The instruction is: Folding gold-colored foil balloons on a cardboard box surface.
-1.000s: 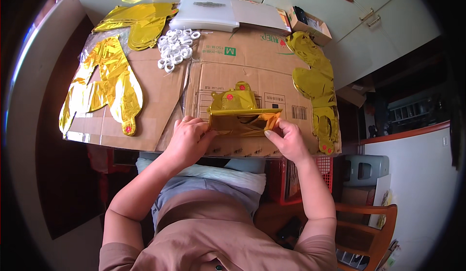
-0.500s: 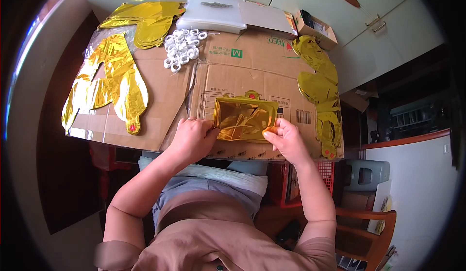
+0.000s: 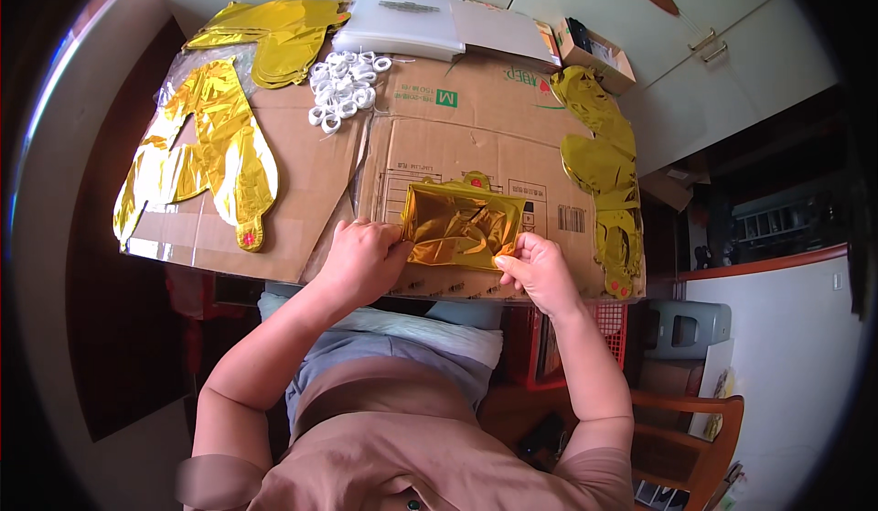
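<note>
A folded gold foil balloon point(image 3: 464, 223) lies flat near the front edge of the cardboard, its red-marked tab pointing away from me. My left hand point(image 3: 364, 259) is closed at its left edge, thumb and fingers gripping the foil. At the lower right corner, my right hand point(image 3: 535, 273) pinches the foil between thumb and fingertips. To the left, another flat gold foil balloon point(image 3: 215, 159) is spread out with its red-marked tab toward me. More gold foil balloons lie along the right edge point(image 3: 604, 168) and at the far left point(image 3: 274, 40).
Small white coils of string or ribbon point(image 3: 343, 90) are heaped beyond my left hand. A stack of clear plastic sheets point(image 3: 398, 21) and a small open box point(image 3: 596, 58) stand at the back. Below the table's right side are a red basket point(image 3: 611, 328) and a wooden chair point(image 3: 722, 429).
My right hand has slid slightly down and left along the balloon's lower right corner. The foil's creases have shifted. My left hand stays in place.
</note>
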